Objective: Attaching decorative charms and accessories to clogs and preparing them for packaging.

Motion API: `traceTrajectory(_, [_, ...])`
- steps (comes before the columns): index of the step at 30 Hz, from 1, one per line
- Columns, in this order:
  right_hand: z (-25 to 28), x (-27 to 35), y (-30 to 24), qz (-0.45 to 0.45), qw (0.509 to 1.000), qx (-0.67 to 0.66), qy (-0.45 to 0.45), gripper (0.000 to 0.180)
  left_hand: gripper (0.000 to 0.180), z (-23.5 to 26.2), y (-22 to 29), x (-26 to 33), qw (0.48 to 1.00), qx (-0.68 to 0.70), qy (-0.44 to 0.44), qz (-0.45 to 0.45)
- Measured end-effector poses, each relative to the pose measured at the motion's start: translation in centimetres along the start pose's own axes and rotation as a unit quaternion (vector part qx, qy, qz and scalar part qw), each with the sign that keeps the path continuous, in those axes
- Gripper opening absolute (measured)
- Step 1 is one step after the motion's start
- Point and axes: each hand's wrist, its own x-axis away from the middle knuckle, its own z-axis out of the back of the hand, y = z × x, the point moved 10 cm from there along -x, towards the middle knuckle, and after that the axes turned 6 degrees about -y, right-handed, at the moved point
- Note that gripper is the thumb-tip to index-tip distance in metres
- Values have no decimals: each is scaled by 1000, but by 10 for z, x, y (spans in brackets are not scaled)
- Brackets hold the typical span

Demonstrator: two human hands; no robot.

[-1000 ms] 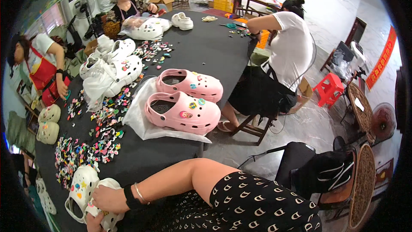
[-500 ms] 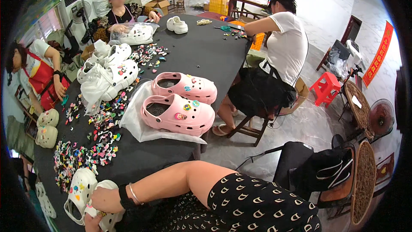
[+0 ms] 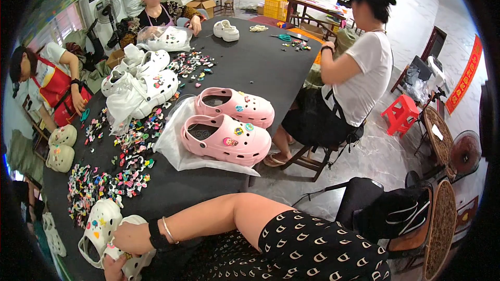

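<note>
At the table's lower left, my left hand [image 3: 114, 267] grips a white clog [image 3: 136, 264] by its near side. My right hand [image 3: 132, 238], with a black band and a bracelet at the wrist, is closed and pressed down on the same clog. Its fingertips are hidden, so what it pinches cannot be made out. Right beside it lies another white clog [image 3: 100, 217] with coloured charms in its top. Beyond my hands spreads a pile of small coloured shoe charms [image 3: 104, 187].
Pink clogs [image 3: 229, 138] with charms rest on a white bag [image 3: 174, 148]. White clogs [image 3: 151, 88] in plastic are heaped beyond the charms. Cream clogs [image 3: 61, 156] stand at the left edge. Co-workers sit left, far and right; a red stool [image 3: 400, 115] is at right.
The whole view has shifted slightly. The co-worker at right has drawn their arms back from the table and sits more upright. My hands stay on the white clog.
</note>
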Motion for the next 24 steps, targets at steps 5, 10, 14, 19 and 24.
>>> traceTrajectory(5, [0,-1,-6,-22,999,29,14,47,46,-12,10,-14,982,46,-108,-148])
traceTrajectory(10, [-5,1,0,-66,995,74,18,22,54,-26,23,-27,948,156,-176,-213])
traceTrajectory(14, [12,16,1,-33,999,19,-36,19,50,-32,22,-42,939,133,-216,-233])
traceTrajectory(19, [26,15,-17,18,999,5,-27,10,45,-32,16,-35,940,140,-236,-205])
traceTrajectory(24, [20,9,-4,11,999,-43,-12,8,44,-29,9,-34,949,147,-219,-173])
